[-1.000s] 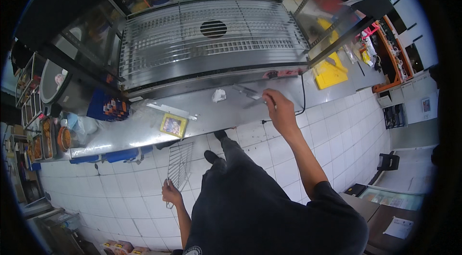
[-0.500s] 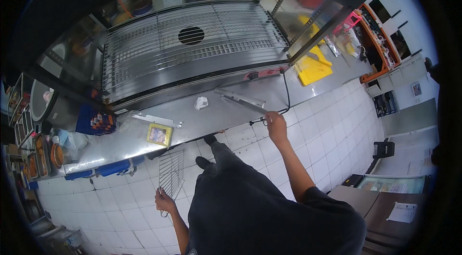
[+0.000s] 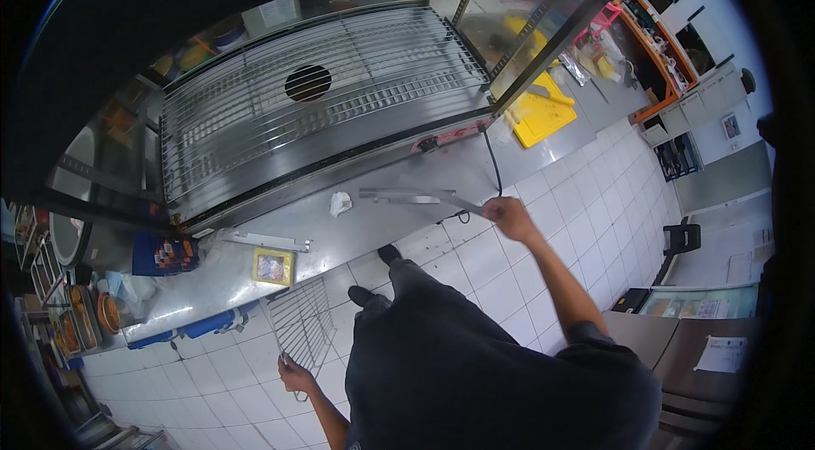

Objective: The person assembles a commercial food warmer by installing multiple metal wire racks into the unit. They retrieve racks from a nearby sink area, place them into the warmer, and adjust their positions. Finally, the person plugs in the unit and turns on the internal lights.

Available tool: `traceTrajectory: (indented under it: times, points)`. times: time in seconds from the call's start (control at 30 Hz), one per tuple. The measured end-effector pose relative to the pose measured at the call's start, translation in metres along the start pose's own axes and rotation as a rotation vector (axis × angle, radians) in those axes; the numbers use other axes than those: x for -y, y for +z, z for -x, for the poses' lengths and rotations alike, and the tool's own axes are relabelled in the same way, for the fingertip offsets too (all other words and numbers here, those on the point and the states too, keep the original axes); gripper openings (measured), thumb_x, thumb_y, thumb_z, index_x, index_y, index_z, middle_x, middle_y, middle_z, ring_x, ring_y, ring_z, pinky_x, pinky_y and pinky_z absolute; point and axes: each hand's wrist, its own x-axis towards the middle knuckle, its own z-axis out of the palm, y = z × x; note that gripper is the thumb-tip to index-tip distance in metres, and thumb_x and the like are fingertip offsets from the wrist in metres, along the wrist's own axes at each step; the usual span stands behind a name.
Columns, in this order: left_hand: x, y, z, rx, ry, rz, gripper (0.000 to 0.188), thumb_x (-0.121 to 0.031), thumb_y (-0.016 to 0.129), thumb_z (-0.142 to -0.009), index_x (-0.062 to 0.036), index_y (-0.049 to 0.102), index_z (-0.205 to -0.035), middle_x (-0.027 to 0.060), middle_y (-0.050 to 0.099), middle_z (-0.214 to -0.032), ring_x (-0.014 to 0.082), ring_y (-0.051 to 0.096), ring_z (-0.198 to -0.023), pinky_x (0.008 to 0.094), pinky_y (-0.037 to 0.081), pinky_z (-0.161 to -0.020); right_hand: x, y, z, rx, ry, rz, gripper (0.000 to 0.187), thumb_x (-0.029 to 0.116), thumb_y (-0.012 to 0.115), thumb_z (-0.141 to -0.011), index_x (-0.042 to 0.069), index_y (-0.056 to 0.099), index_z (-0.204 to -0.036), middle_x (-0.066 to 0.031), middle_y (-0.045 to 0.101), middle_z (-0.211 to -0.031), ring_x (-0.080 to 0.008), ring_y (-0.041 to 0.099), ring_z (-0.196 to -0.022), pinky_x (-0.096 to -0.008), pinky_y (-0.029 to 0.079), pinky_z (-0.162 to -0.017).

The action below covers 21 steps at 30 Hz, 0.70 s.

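Observation:
Low beside the counter's front edge, my left hand (image 3: 296, 374) is closed around the near end of a wire rack (image 3: 303, 321), which hangs in front of me over the floor. My right hand (image 3: 508, 219) grips one end of a long flat metal strip (image 3: 465, 203) just off the counter's edge. The strip's far end reaches over the steel counter (image 3: 327, 246), against or just above another metal strip (image 3: 390, 194); I cannot tell if they touch. A crumpled white tissue (image 3: 340, 204) lies left of them. Farther left are a metal bracket (image 3: 267, 242) and a small yellow-framed packet (image 3: 273, 267).
A glass-sided cabinet with a wire shelf (image 3: 255, 102) stands on the counter; its black cable (image 3: 494, 163) drops at the right. Beyond lies a yellow tray (image 3: 543, 120). A blue bag (image 3: 161, 253), plastic wrap and food trays (image 3: 82, 314) are at left. White tiles (image 3: 475, 280) cover the floor.
My right hand has moved slightly right and down, and its strip now lies flatter across the view. The view has shifted; the wire rack is still in my left hand.

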Motion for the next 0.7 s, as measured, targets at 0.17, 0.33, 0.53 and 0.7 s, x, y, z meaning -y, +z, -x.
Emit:
traceTrajectory:
  times: [0.17, 0.33, 0.53, 0.7]
  points:
    - [-0.004, 0.006, 0.007, -0.009, -0.104, 0.040, 0.044, -0.050, 0.050, -0.096, -0.0144, 0.069, -0.115, 0.0091, 0.073, -0.099, 0.0310, 0.068, -0.089, 0.0485, 0.047, -0.072, 0.047, -0.079, -0.045, -0.317, -0.259, 0.128, 0.009, 0.000, 0.062, -0.082, 0.000, 0.069, -0.089, -0.0146, 0.066, -0.079, -0.0261, 0.064, -0.071, -0.0332, 0.049, -0.068]
    - [-0.013, 0.007, 0.008, -0.007, -0.144, -0.098, 0.053, -0.057, 0.041, -0.097, -0.0169, 0.064, -0.122, 0.0062, 0.072, -0.104, 0.0317, 0.067, -0.092, 0.0498, 0.045, -0.074, 0.086, -0.094, -0.173, -0.729, -0.508, 0.463, 0.012, 0.009, 0.061, -0.085, 0.001, 0.067, -0.093, -0.0178, 0.063, -0.086, -0.0360, 0.063, -0.083, -0.0436, 0.050, -0.072]
    - [-0.013, 0.007, 0.009, 0.009, -0.255, -0.115, 0.061, -0.063, 0.037, -0.096, -0.0166, 0.060, -0.128, 0.0088, 0.071, -0.109, 0.0361, 0.065, -0.098, 0.0518, 0.044, -0.080, 0.085, -0.093, -0.242, -0.931, -0.477, 0.595, 0.010, 0.004, 0.055, -0.082, 0.004, 0.062, -0.089, -0.0136, 0.059, -0.088, -0.0340, 0.060, -0.087, -0.0441, 0.050, -0.073]
    - [-0.013, 0.012, 0.016, -0.119, -0.190, -0.055, 0.052, -0.057, 0.045, -0.096, -0.0159, 0.064, -0.122, 0.0060, 0.073, -0.092, 0.0323, 0.068, -0.083, 0.0498, 0.045, -0.074, 0.074, -0.079, -0.244, -1.067, -0.423, 0.525, 0.022, 0.002, 0.056, -0.079, 0.004, 0.062, -0.100, -0.0121, 0.059, -0.095, -0.0330, 0.057, -0.093, -0.0438, 0.047, -0.080]
